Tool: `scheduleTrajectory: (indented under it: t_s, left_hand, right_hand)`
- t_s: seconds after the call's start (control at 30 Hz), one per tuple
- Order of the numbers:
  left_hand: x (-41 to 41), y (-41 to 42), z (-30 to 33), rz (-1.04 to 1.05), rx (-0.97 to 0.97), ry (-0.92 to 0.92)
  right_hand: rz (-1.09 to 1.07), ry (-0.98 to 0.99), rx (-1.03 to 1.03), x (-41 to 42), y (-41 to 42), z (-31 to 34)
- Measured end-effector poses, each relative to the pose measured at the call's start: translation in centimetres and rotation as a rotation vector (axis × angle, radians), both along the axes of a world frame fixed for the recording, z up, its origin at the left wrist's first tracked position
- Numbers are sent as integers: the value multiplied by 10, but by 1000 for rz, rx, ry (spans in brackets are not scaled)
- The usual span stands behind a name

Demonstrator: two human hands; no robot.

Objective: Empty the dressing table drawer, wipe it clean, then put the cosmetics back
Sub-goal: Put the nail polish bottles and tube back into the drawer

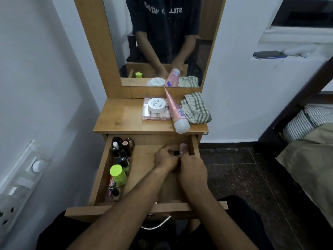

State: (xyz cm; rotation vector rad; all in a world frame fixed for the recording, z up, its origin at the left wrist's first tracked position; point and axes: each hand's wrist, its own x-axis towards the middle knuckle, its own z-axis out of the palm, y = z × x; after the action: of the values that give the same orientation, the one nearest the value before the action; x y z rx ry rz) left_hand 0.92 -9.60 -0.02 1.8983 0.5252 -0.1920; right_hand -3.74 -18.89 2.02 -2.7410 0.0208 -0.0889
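Note:
The wooden drawer (pixel 144 208) stands pulled out under the dressing table top (pixel 119 120). Both my hands are inside it at the back right. My left hand (pixel 164 158) closes on a small black-capped item (pixel 176 152). My right hand (pixel 193 168) grips a pink bottle (pixel 183 147) that stands against the right wall. Along the drawer's left side stand several nail polish bottles (pixel 119 152) and a jar with a lime green lid (pixel 118 173). On the top lie a white round jar (pixel 156 105) on a clear pink case (pixel 146 114), a pink tube (pixel 175 112) and a checked cloth (pixel 195 108).
A mirror (pixel 162 42) rises behind the table top. A white wall with a switch panel (pixel 21 179) is on the left. A bed (pixel 306 141) with a dark frame stands on the right, over a dark speckled floor (pixel 237 174). A phone (pixel 269 54) lies on a ledge.

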Motion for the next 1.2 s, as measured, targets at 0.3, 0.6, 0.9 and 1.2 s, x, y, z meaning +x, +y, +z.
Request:
scheduleTrajectory:
  t_s: [0.3, 0.6, 0.9, 1.2]
  left_hand:
    - [-11, -1, 6, -95, -6, 18]
    - [-27, -5, 7, -271, 11, 68]
    - [-28, -8, 9, -332, 1, 112]
    - [-33, -4, 4, -456, 171, -13]
  right_hand:
    - [-128, -20, 72, 0, -12, 4]
    - [-202, -94, 234, 0, -20, 9]
    - [-194, -108, 302, 0, -18, 9]
    - [-166, -87, 315, 0, -17, 6]
